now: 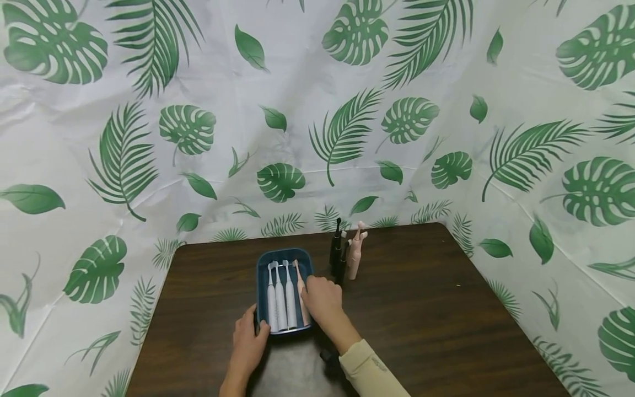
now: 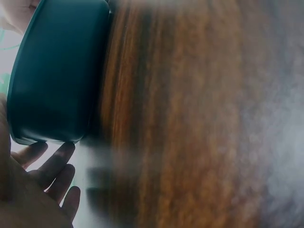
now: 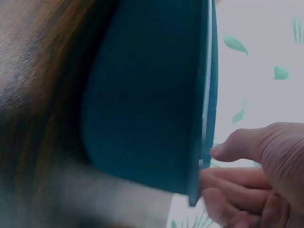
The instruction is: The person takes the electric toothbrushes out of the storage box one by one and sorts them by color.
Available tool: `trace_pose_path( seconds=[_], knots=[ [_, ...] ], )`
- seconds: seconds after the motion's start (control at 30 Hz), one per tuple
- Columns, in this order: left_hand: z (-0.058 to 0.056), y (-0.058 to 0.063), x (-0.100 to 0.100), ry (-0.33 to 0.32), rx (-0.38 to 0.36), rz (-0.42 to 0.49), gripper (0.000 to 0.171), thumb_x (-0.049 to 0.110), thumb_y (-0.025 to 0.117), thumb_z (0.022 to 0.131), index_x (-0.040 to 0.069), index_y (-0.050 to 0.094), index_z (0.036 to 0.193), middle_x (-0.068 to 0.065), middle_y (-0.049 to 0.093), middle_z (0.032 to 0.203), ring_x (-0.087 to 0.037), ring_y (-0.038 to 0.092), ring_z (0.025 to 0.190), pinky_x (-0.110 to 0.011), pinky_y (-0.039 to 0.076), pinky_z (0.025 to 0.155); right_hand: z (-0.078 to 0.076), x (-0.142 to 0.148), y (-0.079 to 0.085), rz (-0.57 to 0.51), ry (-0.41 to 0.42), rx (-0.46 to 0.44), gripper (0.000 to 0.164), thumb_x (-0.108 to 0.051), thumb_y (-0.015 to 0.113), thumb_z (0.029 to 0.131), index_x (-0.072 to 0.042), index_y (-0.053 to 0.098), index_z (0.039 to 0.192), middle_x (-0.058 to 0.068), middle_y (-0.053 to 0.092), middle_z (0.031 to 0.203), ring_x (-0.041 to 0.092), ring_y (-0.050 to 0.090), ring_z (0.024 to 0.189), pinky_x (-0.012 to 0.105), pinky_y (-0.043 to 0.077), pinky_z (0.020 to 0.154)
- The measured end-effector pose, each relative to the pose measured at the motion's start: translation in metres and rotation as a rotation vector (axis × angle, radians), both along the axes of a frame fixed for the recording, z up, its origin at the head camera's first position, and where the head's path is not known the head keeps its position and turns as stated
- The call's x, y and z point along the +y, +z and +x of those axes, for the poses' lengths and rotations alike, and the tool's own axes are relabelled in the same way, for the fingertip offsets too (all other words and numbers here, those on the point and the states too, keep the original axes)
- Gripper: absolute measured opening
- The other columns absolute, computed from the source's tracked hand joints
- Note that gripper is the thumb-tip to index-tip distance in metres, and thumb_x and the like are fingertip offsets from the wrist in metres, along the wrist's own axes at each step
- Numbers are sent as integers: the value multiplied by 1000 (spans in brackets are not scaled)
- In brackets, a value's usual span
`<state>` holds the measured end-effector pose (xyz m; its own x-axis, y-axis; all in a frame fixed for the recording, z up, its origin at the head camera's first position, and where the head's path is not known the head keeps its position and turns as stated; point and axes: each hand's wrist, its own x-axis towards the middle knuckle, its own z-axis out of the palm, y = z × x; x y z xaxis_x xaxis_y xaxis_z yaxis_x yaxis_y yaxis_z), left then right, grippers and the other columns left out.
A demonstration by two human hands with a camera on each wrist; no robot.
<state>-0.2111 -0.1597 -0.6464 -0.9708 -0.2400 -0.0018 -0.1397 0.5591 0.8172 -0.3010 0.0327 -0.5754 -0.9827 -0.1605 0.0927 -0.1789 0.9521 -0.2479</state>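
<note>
A dark blue storage bin [image 1: 285, 253] lies on the table with three white electric toothbrushes [image 1: 280, 300] and a pink electric toothbrush [image 1: 300, 284] in a row inside. At its front left corner, my left hand [image 1: 248, 336] holds the bin, thumb by the rim and fingers against the outer wall [image 2: 57, 85]. My right hand [image 1: 323, 300] is at the right side, where thumb and fingers pinch the rim [image 3: 205, 104]. That hand covers part of the pink toothbrush in the head view.
Black electric toothbrushes [image 1: 337, 251] and pink ones [image 1: 354, 259] stand upright behind the right hand, right of the bin. The dark wooden table [image 1: 421, 309] backs onto a leaf-patterned cloth [image 1: 292, 149]. A small black object [image 1: 327, 357] shows beneath the right wrist.
</note>
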Motion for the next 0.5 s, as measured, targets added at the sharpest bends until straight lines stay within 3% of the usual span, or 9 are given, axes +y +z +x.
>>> trace_pose_path(
  seconds=[0.2, 0.5],
  knots=[
    [-1, -1, -1, -1, 45, -3, 56, 19, 59, 100, -2, 53, 152, -27, 61, 148, -46, 51, 134, -69, 39, 108, 1, -16, 3, 84, -16, -27, 27, -29, 76, 96, -14, 68, 75, 3, 63, 66, 24, 59, 59, 42, 47, 56],
    [1, -3, -1, 0, 42, 1, 56, 19, 59, 100, -2, 54, 151, -26, 61, 148, -46, 50, 136, -68, 37, 109, -4, -27, -4, 214, -4, -72, 17, -26, 72, 98, -14, 77, 86, 3, 64, 68, 22, 58, 59, 40, 46, 56]
  ],
)
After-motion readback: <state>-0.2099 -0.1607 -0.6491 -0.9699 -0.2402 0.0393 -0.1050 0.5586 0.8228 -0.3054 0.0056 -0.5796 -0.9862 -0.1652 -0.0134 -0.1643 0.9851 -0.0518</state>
